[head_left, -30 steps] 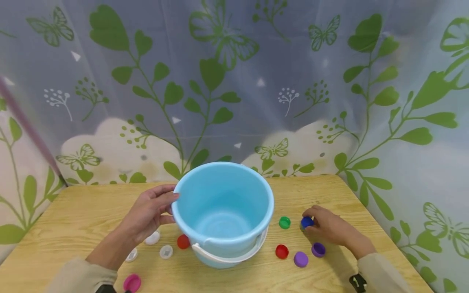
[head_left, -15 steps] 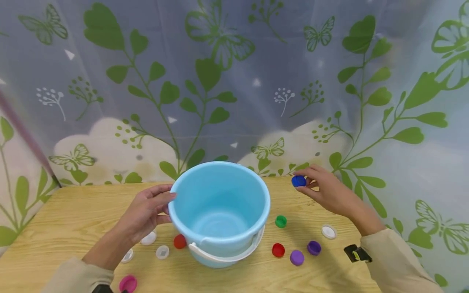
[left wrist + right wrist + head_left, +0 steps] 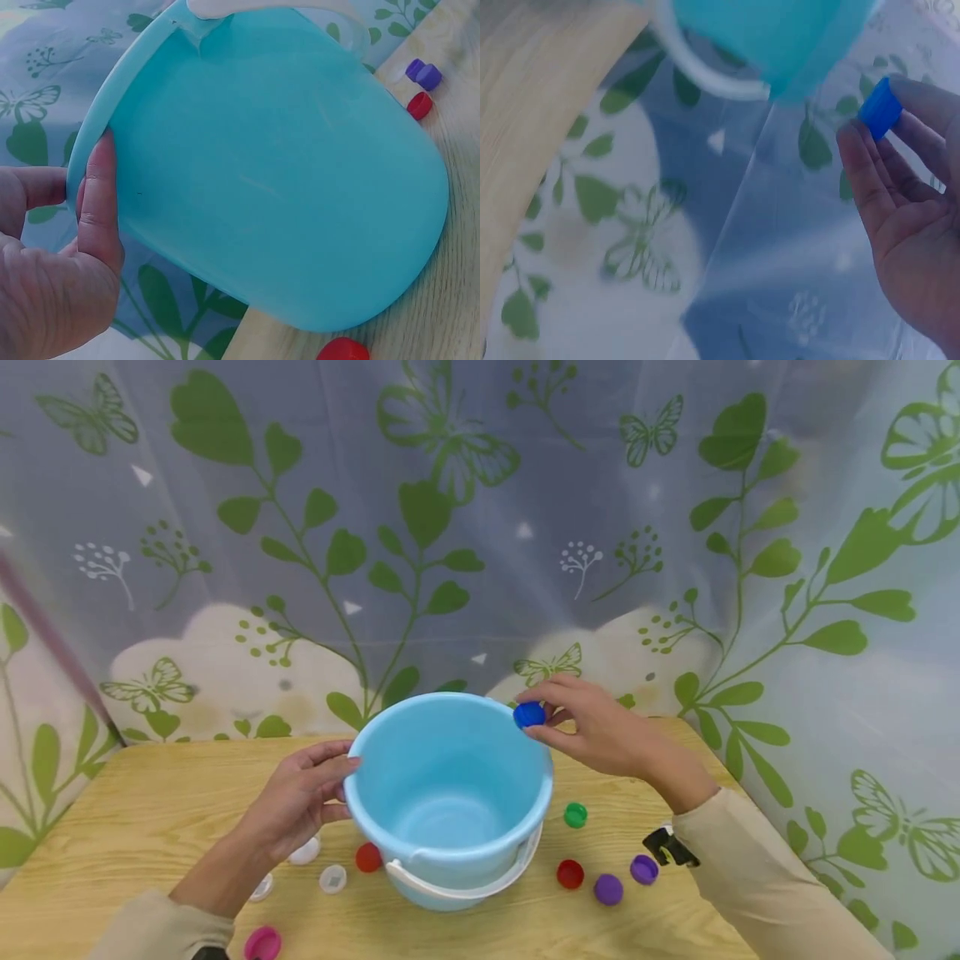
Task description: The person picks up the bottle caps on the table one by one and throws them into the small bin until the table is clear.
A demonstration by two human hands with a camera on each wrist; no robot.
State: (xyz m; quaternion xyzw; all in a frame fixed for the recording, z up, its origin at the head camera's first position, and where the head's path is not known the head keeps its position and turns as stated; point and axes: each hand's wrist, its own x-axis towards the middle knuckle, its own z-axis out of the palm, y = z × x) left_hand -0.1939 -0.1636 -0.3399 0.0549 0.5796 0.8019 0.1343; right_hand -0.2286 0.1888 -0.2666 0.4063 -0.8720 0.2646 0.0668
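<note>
A light blue bucket with a white handle stands on the wooden table, its inside bare in the head view. My left hand grips the left side of its rim, the thumb and fingers on either side of the wall, as the left wrist view shows at the rim. Between thumb and fingertips my right hand pinches a blue bottle cap at the bucket's right far rim. In the right wrist view the blue cap is held at the fingertips, beside the bucket.
Right of the bucket lie a green cap, a red cap and two purple caps. On the left are an orange-red cap, several white caps and a pink cap. A patterned curtain hangs behind the table.
My right hand has picked the blue cap off the table's right side, lifted it and carried it left to the bucket's rim. My left hand keeps its grip on the bucket.
</note>
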